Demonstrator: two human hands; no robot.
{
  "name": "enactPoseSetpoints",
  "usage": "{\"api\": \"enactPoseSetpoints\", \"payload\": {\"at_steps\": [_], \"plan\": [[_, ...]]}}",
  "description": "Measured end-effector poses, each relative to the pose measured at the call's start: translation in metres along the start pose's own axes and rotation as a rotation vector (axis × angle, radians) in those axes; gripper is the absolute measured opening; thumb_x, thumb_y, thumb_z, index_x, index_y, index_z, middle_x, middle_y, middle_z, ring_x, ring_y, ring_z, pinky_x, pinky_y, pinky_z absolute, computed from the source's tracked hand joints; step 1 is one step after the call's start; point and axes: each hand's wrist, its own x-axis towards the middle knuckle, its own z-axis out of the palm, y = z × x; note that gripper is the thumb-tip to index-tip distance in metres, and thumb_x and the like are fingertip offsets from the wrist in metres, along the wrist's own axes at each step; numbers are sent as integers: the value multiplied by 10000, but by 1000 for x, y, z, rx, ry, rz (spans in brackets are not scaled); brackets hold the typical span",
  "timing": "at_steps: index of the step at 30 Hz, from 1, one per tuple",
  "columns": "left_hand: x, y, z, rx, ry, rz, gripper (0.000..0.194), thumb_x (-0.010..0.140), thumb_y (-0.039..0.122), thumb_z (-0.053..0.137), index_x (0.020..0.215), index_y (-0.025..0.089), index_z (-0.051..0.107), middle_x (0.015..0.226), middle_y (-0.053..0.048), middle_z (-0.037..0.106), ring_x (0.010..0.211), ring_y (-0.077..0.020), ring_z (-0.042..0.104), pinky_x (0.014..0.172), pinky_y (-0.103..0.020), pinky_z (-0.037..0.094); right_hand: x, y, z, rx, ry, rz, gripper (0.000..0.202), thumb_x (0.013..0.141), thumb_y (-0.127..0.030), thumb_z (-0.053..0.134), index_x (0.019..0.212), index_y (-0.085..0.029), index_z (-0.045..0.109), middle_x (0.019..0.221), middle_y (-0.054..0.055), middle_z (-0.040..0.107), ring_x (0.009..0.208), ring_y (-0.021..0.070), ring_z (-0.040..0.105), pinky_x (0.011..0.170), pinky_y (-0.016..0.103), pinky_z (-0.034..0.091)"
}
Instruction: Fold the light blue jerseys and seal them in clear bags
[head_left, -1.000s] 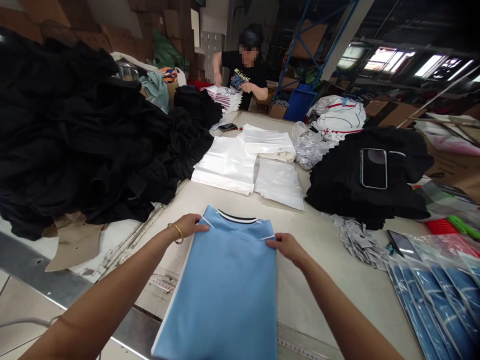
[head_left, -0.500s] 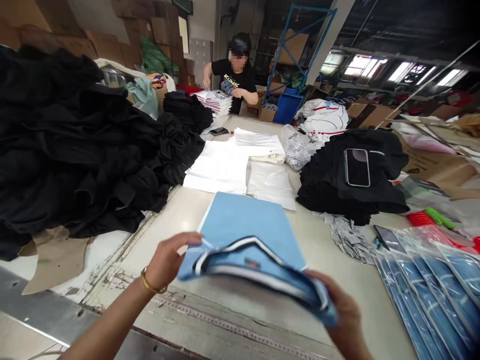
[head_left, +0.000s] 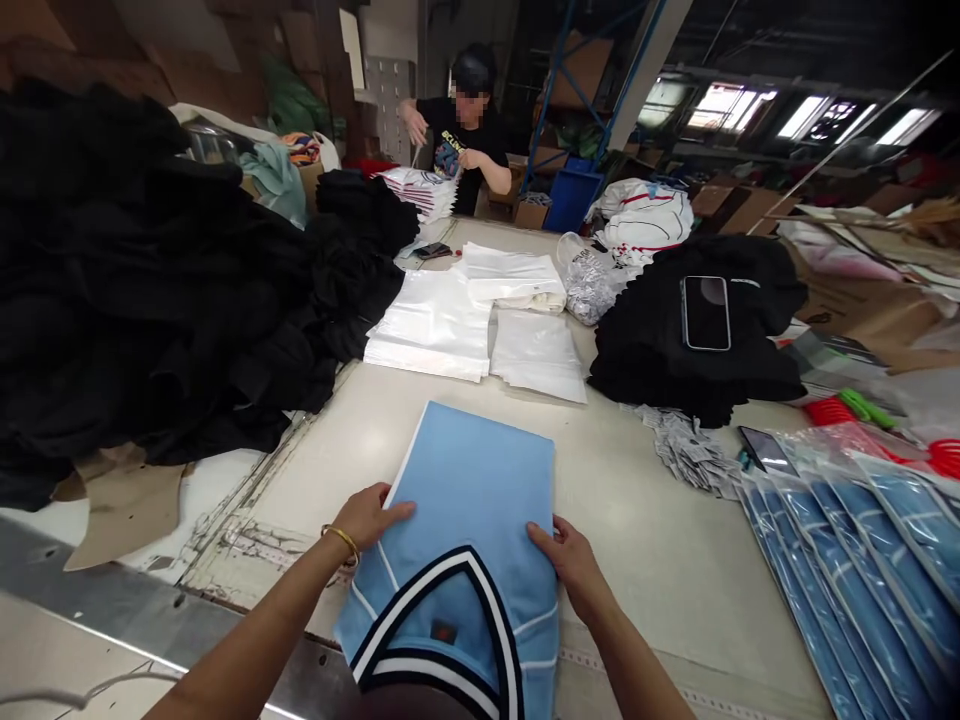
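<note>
– Holding what?
– Your left grip (head_left: pixel 369 517) and right grip (head_left: pixel 570 568) are clamped on the side edges of the blue shirt (head_left: pixel 480 475), its collar (head_left: pixel 491 610) toward you.
– Where does it lie?
– On the worktop (head_left: pixel 660 540), near the white plastic sheets (head_left: pixel 431 320).

Windows (head_left: pixel 727 106) glow blown-out in a dim background (head_left: pixel 817 65); white plastic bags (head_left: pixel 427 322) catch glare, a heap of black garments (head_left: pixel 150 300) loses detail, and a blue V-neck jersey (head_left: pixel 476 475) lies softly lit as wide-angle distortion stretches the right edge.
</note>
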Motion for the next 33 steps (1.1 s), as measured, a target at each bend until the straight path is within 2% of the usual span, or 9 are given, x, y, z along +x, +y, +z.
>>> {"api": "enactPoseSetpoints", "payload": {"at_steps": [4, 8, 14, 21, 27, 29, 30, 31, 33], "plan": [[-18, -9, 7, -7, -67, 53, 510, 738, 620, 455, 888, 161, 620, 910, -72, 681, 856, -266, 628, 718, -322, 466, -1, 10, 15, -1, -80, 35, 500, 628, -400, 720, 1008, -98, 601, 1029, 139, 674, 932, 268, 639, 833, 379, 517], [-44, -15, 18, -120, 29, 134, 516, 744, 536, 514, 1112, 174, 507, 1034, -55, 653, 923, -237, 612, 791, -316, 468, -11, 19, 13, -172, 34, -123, 519, 728, -492, 596, 1074, -105, 592, 1087, 133, 651, 1021, 274, 597, 927, 408, 452], [-54, 33, 54, -74, 198, 279, 512, 769, 263, 456, 1266, 144, 422, 1226, -95, 549, 1112, -228, 512, 991, -357, 379, -39, 15, 23, -222, -29, -185, 626, 759, -523, 546, 1267, -163, 484, 1236, 99, 568, 1161, 255, 505, 1007, 397, 377], [-70, 102, 109, 237, -161, 474, 535, 706, 127, 450, 1240, 156, 478, 1157, -134, 567, 1039, -277, 549, 908, -391, 435, -38, 8, 51, -199, -3, -289, 668, 697, -507, 616, 1242, -139, 497, 1234, 119, 562, 1176, 261, 482, 1038, 392, 321], [-41, 101, 71, -42, -528, 598, 357, 712, 390, 596, 983, 164, 653, 897, -60, 670, 777, -201, 623, 699, -282, 499, -12, 9, 29, -229, 103, -227, 640, 622, -468, 644, 1143, -107, 556, 1091, 126, 645, 1027, 295, 580, 936, 406, 424], [-2, 94, 47, -102, -335, 512, 329, 830, 359, 458, 1022, 166, 643, 820, -31, 683, 705, -150, 624, 620, -231, 492, -11, 2, 12, -262, 84, -241, 666, 618, -486, 645, 1163, -119, 539, 1106, 120, 641, 1033, 298, 578, 927, 406, 432], [22, 92, 34, -57, -119, 448, 345, 862, 315, 400, 1088, 159, 609, 825, -32, 684, 707, -142, 623, 624, -231, 493, -11, -2, 3, -283, 89, -246, 679, 626, -499, 640, 1182, -128, 524, 1126, 117, 633, 1047, 298, 571, 929, 404, 431], [48, 89, 20, 55, 111, 399, 352, 877, 278, 367, 1133, 163, 580, 855, -32, 683, 737, -139, 623, 668, -239, 496, -11, -6, -6, -305, 103, -239, 687, 636, -513, 632, 1197, -136, 511, 1139, 116, 628, 1055, 299, 568, 931, 404, 430], [100, 87, -7, 151, 291, 349, 374, 883, 203, 328, 1191, 152, 534, 1030, -76, 652, 921, -172, 596, 846, -302, 458, -10, -11, -24, -336, 137, -209, 686, 667, -549, 597, 1216, -152, 497, 1149, 114, 624, 1068, 303, 562, 939, 406, 425]]}}
